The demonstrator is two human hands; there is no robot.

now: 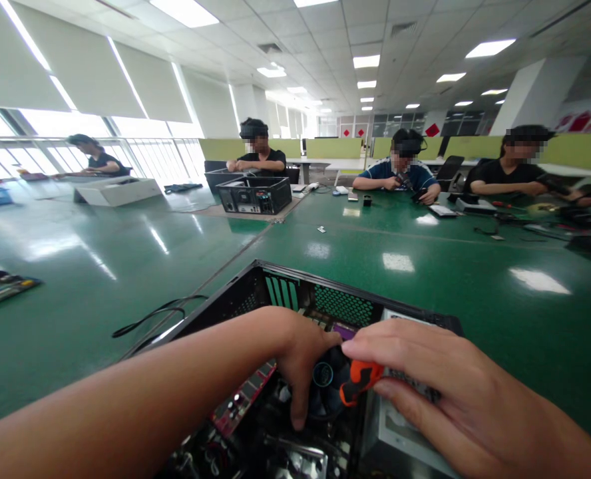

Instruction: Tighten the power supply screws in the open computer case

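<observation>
Your right hand (425,379) pinched a stubby orange-and-black screwdriver handle (360,382) between thumb and fingers, its tip hidden from view; your left hand (298,349) reached down just beside it, thumb and fingers spread over a round dark fan with a blue-ringed hub (322,374); whether they pressed on it could not be told; the fan sat below and between your hands, inside an open black metal computer case (325,281); beneath your right hand lay a silver-grey metal box (393,429), and beside your left wrist showed a red circuit board (245,399); a thin black cable (150,313) looped beyond your left forearm on the glossy green tabletop (465,266); well ahead of your left hand, a co-worker in a black top (263,156) sat behind a second black computer case (254,195); ahead of your right hand, a co-worker in a blue shirt (398,174) bent over the same tabletop.
</observation>
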